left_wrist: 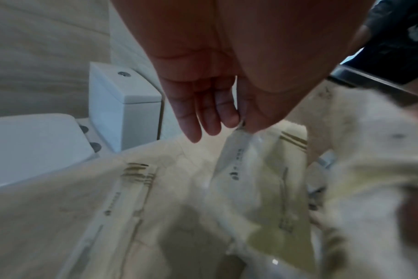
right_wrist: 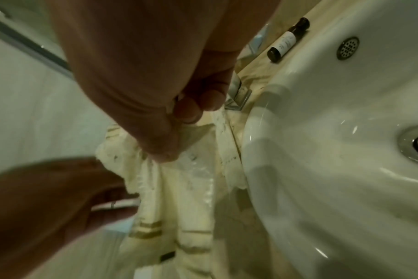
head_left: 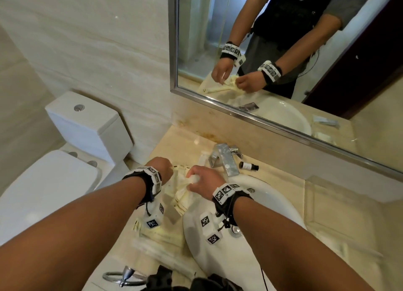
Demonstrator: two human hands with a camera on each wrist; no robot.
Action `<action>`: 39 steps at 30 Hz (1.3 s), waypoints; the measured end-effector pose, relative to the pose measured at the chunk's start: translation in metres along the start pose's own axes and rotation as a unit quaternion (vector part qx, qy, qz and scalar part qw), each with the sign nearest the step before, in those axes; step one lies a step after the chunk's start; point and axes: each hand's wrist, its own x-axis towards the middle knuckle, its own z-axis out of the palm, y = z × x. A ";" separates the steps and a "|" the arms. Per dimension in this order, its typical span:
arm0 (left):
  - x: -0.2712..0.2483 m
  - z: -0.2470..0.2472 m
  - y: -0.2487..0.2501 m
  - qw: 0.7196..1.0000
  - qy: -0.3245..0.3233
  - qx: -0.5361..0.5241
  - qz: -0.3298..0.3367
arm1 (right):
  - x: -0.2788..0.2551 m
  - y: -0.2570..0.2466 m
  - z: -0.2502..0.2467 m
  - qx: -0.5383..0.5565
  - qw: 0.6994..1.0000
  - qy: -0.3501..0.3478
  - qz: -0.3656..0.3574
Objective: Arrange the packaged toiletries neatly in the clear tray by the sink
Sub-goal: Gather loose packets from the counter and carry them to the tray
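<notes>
Two hands on one lot: my left hand [head_left: 162, 169] pinches a packet's top edge; my right hand [head_left: 201, 181] is bunched round a cream sachet bundle [head_left: 182, 198], held over the worktop [head_left: 181, 142] left of the sink [head_left: 268, 201]. Step: sorting packets. Next: lay them flat, aligned. Clear tray [head_left: 157, 245] (blurred) seems to hold long packets already.

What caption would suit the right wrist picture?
Right hand gripping a bunch of cream toiletry packets beside the white sink.
</notes>
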 end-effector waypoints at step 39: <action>-0.054 0.018 0.093 0.920 -0.049 -0.376 0.097 | -0.089 0.048 -0.027 0.045 0.978 0.192 0.065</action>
